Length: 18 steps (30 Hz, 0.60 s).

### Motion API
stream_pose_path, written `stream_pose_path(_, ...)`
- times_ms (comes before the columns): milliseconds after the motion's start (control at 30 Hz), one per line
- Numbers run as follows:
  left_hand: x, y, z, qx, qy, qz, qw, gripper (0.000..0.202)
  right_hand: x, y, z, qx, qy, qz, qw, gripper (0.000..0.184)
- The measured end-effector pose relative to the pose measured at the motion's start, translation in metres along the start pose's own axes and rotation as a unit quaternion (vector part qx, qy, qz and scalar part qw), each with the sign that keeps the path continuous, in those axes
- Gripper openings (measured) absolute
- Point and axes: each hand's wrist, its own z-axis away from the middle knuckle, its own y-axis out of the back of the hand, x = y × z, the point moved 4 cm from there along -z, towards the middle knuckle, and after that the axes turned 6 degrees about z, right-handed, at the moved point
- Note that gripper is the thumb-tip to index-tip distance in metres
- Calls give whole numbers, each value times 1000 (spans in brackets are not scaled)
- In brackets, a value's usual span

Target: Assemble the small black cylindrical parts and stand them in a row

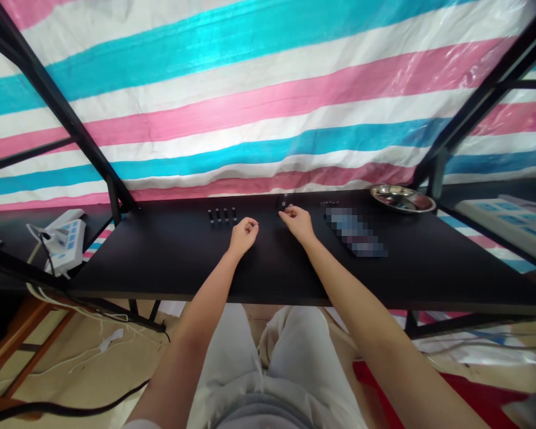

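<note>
Pale trousers (290,369) cover the person's lap, below the near edge of the black table (170,256). Red cloth (464,396) lies on the floor, below the table's right half. Both bare forearms cross the table's near edge and reach over its middle.

The left hand (245,236) is over the table's middle, its fingers curled in and the gap between thumb and fingers narrow; whether it holds anything I cannot tell. A white block with blue squares (74,244) sits beyond the table's left end. On the right half of the table lies a flat item (356,232), its details hidden by pixelation.

The right hand (298,223) is farther across the table's middle, thumb and fingertips drawn close together at a small dark object (284,201) near the far edge. I cannot tell whether the fingers grip it or only come near it. Four small dark cylinders with light tops (226,214) stand in a row on the table's left half, toward the far edge.

Several tiny pieces (329,204) line up near the table's far edge, right of its middle. A shiny metal plate (404,207) is at the table's far right corner. Behind the table hangs a striped sheet (250,113) in pink, white and blue.
</note>
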Motion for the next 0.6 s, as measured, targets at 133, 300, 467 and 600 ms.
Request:
stream_pose_path(133,0,-1,1,-7,-17,-58,998,8,9,4,-19,9,-7,55,998,22)
stream_pose_path(300,2,0,2,-6,-24,-112,993,9,15,6,-37,12,-24,119,993,17)
stream_pose_path(467,4,0,3,-3,-18,-150,988,11,13,3,-44,4,-23,160,987,16)
stream_pose_path(600,5,0,3,-11,-23,-166,986,12,10,-6,-45,-25,-21,187,982,15)
